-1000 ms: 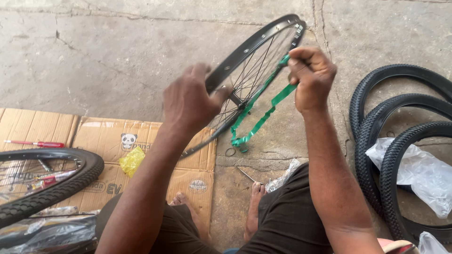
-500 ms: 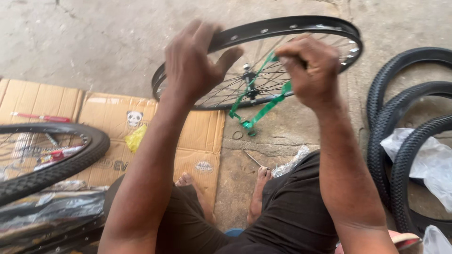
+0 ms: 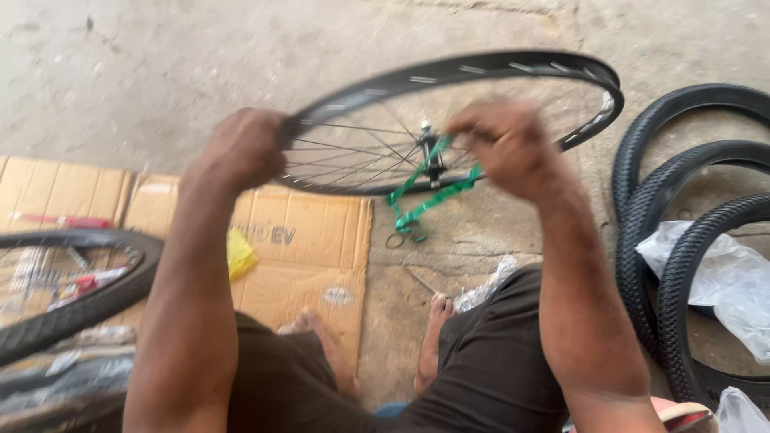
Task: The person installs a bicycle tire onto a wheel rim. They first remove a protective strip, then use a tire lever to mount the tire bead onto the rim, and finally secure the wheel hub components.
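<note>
A bare black bicycle wheel rim with thin spokes and a hub is held tilted nearly flat above the concrete floor. My left hand grips the rim's near left edge. My right hand is closed on a green rim strip, pinching it by the hub side of the rim. The loose end of the strip hangs down in loops toward the floor. My bent legs and bare feet sit below the wheel.
Flattened cardboard lies on the floor at left with a yellow scrap and a red tool. A tyred wheel rests at far left. Three black tyres and crumpled plastic lie at right.
The rim has tipped from steeply tilted toward nearly flat and swung left. My left hand went from fingers spread to gripping the rim's edge. My right hand kept hold of the green strip.
</note>
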{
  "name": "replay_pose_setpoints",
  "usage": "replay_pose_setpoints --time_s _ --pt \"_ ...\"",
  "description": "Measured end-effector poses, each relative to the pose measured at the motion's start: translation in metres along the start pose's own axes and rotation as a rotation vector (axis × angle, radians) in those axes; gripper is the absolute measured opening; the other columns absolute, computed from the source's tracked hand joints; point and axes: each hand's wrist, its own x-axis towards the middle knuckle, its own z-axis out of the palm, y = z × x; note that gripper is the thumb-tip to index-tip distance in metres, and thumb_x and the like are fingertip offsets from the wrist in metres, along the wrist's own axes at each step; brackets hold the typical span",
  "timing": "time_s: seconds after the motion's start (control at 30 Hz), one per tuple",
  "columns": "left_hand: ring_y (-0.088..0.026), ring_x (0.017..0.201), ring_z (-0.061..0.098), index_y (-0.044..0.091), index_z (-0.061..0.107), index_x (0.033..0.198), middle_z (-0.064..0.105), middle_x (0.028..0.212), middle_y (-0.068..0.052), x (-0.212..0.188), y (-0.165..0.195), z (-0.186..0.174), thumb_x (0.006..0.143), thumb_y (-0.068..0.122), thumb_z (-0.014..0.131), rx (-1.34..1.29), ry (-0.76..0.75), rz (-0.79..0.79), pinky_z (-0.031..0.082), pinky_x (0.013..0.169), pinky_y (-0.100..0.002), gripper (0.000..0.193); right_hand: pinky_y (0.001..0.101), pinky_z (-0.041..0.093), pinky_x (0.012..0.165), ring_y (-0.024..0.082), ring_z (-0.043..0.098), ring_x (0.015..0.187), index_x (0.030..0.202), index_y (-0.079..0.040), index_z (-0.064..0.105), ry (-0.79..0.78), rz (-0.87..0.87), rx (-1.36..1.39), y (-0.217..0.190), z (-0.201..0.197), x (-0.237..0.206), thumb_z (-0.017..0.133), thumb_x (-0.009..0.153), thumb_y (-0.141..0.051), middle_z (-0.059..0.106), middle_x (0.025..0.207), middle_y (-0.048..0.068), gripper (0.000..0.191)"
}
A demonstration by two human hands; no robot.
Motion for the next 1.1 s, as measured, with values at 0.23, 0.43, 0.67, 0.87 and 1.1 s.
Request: replay_pose_setpoints --time_s 0.23,0.43,0.67,0.87,1.1 --pt "-0.022 0.087 0.066 0.003 0.065 0.125 0.071 0.101 -0.011 -0.001 0.047 0.032 0.077 0.007 0.079 -0.023 0.482 0.73 0.057 0.077 -0.037 0.05 0.0248 0.059 0.063 0.014 0.075 0.076 0.1 -0.003 0.074 -0.162 -0.127 0.18 -0.029 0.002 -0.001 0.068 0.099 -0.007 0.077 0.091 0.009 0.007" --pt "-0.015 0.07 0.066 0.013 0.073 0.101 0.073 0.086 -0.005 0.009 0.025 0.028 0.097 0.026 0.079 -0.098 0.482 0.577 0.057 0.064 -0.034 0.015 0.0244 0.062 0.068 0.014 0.075 0.084 0.101 -0.003 0.071 0.018 -0.15 0.189 -0.032 -0.025 -0.001 0.068 0.103 -0.008 0.075 0.095 0.01 0.006" --pt "-0.014 0.052 0.054 0.006 0.071 0.111 0.064 0.065 -0.001 -0.034 0.08 0.028 0.08 0.02 0.081 0.212 0.611 0.712 0.045 0.045 -0.029 0.035 0.0234 0.059 0.064 0.012 0.073 0.079 0.1 -0.003 0.071 0.112 -0.195 0.23 -0.06 -0.019 0.006 0.072 0.1 -0.003 0.075 0.093 0.01 0.002" --pt "-0.012 0.051 0.048 0.01 0.069 0.072 0.061 0.066 0.0 -0.048 0.05 0.011 0.08 0.042 0.088 -0.021 0.578 0.626 0.036 0.045 -0.032 0.038 0.0209 0.049 0.053 0.007 0.065 0.069 0.106 -0.004 0.07 0.2 -0.151 0.255 -0.046 -0.013 0.009 0.069 0.11 -0.012 0.073 0.089 0.007 0.009" --pt "-0.018 0.063 0.055 0.006 0.07 0.091 0.065 0.081 -0.003 -0.054 0.062 0.026 0.087 0.02 0.078 0.03 0.457 0.687 0.045 0.056 -0.035 0.017 0.0184 0.046 0.051 0.002 0.064 0.061 0.098 -0.006 0.074 0.022 -0.225 0.347 -0.059 -0.014 0.004 0.069 0.097 -0.003 0.076 0.084 0.005 0.005"
